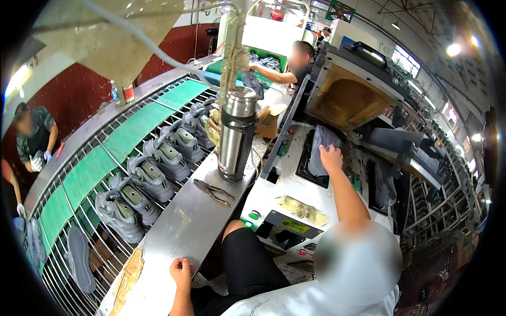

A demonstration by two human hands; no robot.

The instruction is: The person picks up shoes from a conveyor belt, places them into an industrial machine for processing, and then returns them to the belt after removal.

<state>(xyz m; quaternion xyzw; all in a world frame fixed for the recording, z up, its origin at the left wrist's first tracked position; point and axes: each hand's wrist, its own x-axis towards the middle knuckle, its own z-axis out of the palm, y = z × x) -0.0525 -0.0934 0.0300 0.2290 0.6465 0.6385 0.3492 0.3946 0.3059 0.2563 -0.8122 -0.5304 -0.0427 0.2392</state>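
Note:
My right hand (330, 159) reaches forward and grips a grey shoe (319, 145) set in a dark recess of a white machine (263, 197). The machine's lid (353, 92), with a brown inner pad, stands raised just beyond it. Another grey shoe (385, 184) sits in the station to the right. My left hand (182, 269) is curled by the edge of a metal counter (182, 226), with nothing visible in its fingers. Dark pliers (213, 190) lie on the counter, farther away from that hand.
A steel thermos (235, 139) stands by a post. Left runs a curved roller conveyor (79, 213) with a green belt (87, 168), several grey shoes (150, 176) and a sole (80, 259). One co-worker (298, 60) reaches in beyond the machine; others (37, 131) are at far left.

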